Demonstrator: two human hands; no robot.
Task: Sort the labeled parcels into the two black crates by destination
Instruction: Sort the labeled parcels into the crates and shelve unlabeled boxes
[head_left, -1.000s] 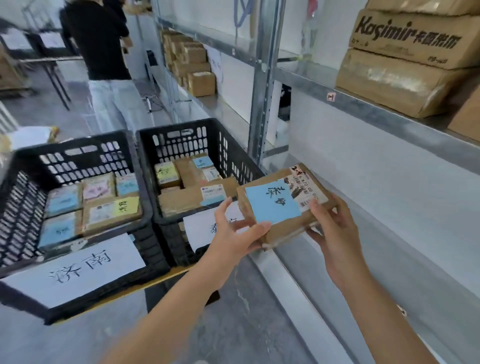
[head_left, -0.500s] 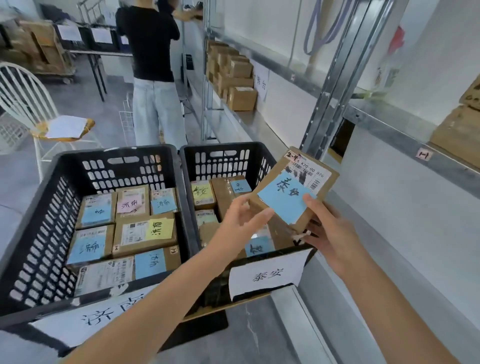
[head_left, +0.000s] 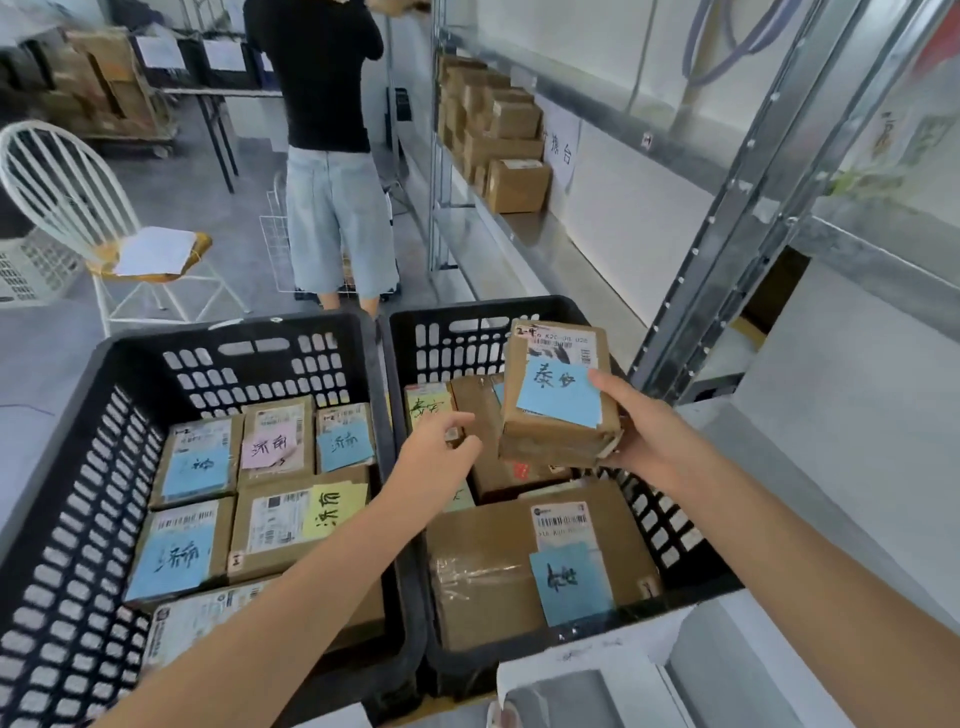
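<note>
Grey floor (head_left: 218, 218), white wire-back chair (head_left: 67, 192) with papers at left, metal shelving (head_left: 524, 234) holding cardboard boxes (head_left: 511, 156) along white wall (head_left: 623, 202).

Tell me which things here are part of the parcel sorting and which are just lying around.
Part of the job: held parcel in right hand; left hand; left crate; right crate; sorted parcels inside.
Just lying about: white chair; shelf boxes; person in black top.

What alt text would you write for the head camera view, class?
A person's right hand holds a brown parcel over the right black crate, the left hand open beside it. The left crate also holds labeled parcels.
</note>
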